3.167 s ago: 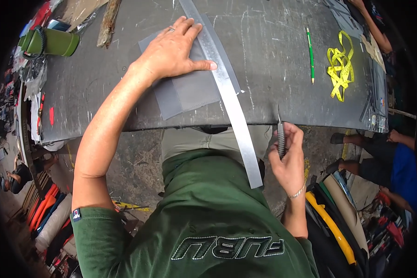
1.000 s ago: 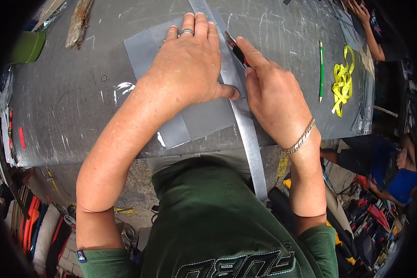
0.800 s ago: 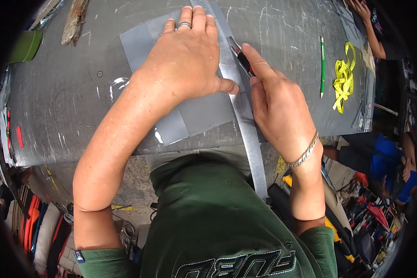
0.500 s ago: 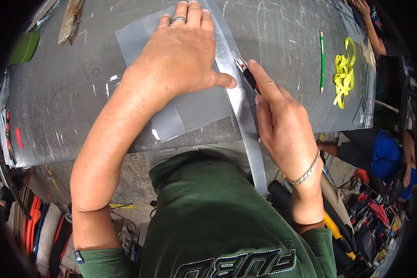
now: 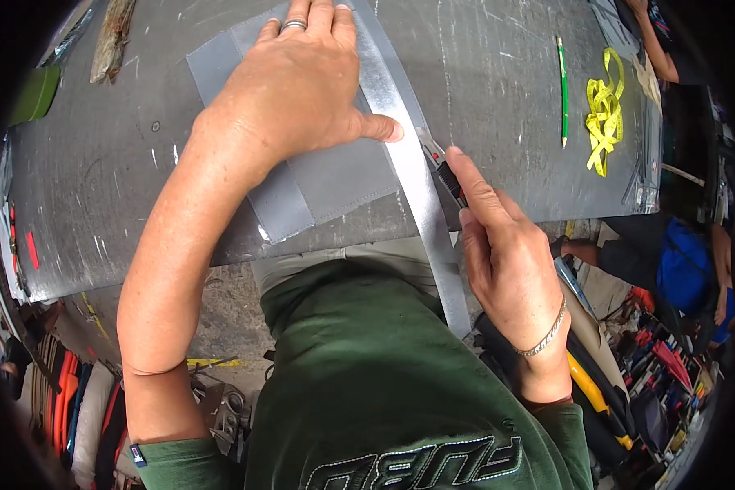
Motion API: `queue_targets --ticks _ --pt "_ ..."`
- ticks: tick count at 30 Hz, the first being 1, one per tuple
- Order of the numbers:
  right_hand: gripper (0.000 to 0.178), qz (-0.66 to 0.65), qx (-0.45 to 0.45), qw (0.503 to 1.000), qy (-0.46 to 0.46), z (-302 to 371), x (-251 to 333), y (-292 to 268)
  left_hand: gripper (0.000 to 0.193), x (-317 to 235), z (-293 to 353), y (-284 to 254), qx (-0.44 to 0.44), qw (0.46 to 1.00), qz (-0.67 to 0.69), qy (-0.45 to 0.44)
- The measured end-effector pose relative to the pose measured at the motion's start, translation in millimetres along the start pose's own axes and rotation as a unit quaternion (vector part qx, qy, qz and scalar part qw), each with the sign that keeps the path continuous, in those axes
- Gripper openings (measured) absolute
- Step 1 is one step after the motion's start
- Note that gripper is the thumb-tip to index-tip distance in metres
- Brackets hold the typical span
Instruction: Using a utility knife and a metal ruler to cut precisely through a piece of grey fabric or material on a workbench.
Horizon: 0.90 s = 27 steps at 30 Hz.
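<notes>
A grey stitched sheet of material [image 5: 339, 184] lies on the dark worktable, with a long metal straightedge [image 5: 420, 184] across its right side. My left hand [image 5: 290, 94] rests flat over both, fingers stretched away from me. Its thumb is out to the side, touching the metal strip. A narrow band of the grey material shows beyond the strip's right edge. In my right hand [image 5: 510, 253] is a utility knife [image 5: 451, 181], its blade tip against that edge and my index finger along the handle. The strip's near end hangs past the table edge over my lap.
To the right lie a green pencil [image 5: 563, 98] and a tangled yellow measuring tape [image 5: 604, 118]. A piece of wood [image 5: 113, 41] sits at the far left of the table [image 5: 106, 188]. Another person's arm [image 5: 657, 45] shows at the upper right. Rolled materials [image 5: 86, 408] stand below left.
My right hand has drawn the knife toward me along the straightedge. The left hand stays pressed on the strip and sheet. The whole view has shifted slightly.
</notes>
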State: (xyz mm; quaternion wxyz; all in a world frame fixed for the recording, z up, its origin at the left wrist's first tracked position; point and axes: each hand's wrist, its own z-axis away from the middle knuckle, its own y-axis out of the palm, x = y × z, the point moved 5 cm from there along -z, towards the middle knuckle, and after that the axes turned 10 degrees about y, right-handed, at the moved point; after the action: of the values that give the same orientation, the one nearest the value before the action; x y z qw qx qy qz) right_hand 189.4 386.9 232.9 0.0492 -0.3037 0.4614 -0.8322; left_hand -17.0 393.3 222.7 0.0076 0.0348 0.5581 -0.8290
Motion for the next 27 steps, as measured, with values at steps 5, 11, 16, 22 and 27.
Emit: queue_targets --ticks 5,11,16,22,27 --pt "0.056 -0.031 -0.019 0.998 -0.045 -2 -11 3 0.113 0 0 3 -0.105 0.994 0.015 0.037" --pt "0.05 -0.203 -0.05 0.972 0.108 14 -57 -21 0.116 9 -7 19 -0.146 0.985 0.063 0.061" --pt "0.041 -0.056 -0.118 0.991 -0.001 22 -82 -80 0.119 1 -2 0 0.019 1.0 0.01 -0.016" --pt "0.028 -0.157 -0.099 0.976 -0.115 -47 -46 -93 0.125 17 3 45 -0.255 0.962 -0.039 0.091" --pt "0.044 -0.37 -0.009 0.923 -0.102 -122 -28 -51 0.135 16 -5 40 -0.135 0.991 -0.006 -0.004"
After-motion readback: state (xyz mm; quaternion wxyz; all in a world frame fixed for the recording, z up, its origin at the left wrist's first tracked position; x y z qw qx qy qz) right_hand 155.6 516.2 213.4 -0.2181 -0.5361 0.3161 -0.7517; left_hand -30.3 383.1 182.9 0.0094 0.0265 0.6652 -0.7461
